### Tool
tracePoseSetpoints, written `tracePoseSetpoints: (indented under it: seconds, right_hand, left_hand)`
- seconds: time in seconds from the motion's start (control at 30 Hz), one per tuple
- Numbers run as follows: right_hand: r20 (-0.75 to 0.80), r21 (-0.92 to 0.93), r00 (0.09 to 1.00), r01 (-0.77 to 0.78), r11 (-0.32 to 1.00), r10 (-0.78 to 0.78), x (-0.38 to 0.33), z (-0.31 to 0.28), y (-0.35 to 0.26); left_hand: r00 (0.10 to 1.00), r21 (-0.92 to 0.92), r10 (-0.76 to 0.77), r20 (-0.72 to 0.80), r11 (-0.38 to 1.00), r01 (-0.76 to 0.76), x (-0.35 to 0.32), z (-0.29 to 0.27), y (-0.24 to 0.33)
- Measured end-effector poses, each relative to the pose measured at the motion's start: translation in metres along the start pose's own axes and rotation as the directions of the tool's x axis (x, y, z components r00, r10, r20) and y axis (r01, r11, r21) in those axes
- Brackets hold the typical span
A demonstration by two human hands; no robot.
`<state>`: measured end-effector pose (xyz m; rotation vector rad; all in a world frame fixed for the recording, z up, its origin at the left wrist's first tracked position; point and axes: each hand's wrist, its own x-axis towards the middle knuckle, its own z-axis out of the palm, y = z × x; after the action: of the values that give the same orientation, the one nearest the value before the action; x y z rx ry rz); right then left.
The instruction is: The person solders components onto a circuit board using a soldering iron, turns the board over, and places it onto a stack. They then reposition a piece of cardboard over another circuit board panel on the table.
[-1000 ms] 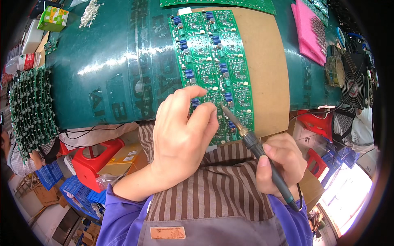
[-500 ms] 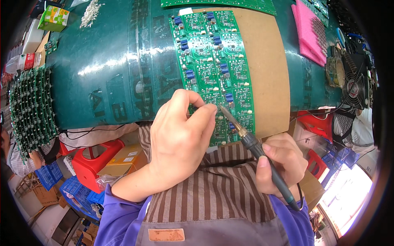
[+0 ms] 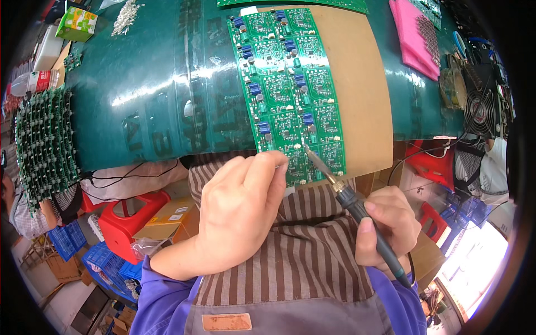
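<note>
Left hand pinched, contents unclear, right hand gripping soldering iron, dark-lettered green mat

The green tabletop (shiny in places) bears a brown board; pink foam; small white parts.

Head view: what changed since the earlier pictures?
The left hand moved down the circuit board toward the person, uncovering more of it. The soldering iron shifted slightly the same way. The right hand kept hold of the iron; the board stayed on the brown sheet.
</note>
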<state>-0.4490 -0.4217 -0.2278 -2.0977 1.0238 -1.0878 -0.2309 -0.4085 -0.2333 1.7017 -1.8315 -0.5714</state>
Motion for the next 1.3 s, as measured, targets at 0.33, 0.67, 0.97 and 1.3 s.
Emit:
tracePoseSetpoints:
  seconds: [0.33,0.67,0.97,1.3]
  right_hand:
    - [0.048,0.002,0.999,0.002,1.0,-0.002,-0.016,-0.002,-0.005]
    - [0.071,0.002,0.997,0.004,1.0,-0.004,-0.016,-0.001,-0.004]
    - [0.078,0.008,0.997,0.003,1.0,-0.003,-0.016,-0.002,-0.003]
    - [0.074,0.01,0.997,0.007,1.0,-0.008,-0.017,-0.001,-0.005]
  left_hand:
    - [0.998,0.003,0.053,-0.031,0.999,-0.053,-0.01,0.007,0.002]
    - [0.999,0.043,0.053,-0.014,0.998,-0.052,-0.009,0.012,0.0]
    - [0.998,0.052,0.05,-0.026,0.997,-0.048,-0.007,0.018,-0.002]
    - [0.997,0.026,0.063,-0.038,0.998,-0.062,-0.01,0.01,0.002]
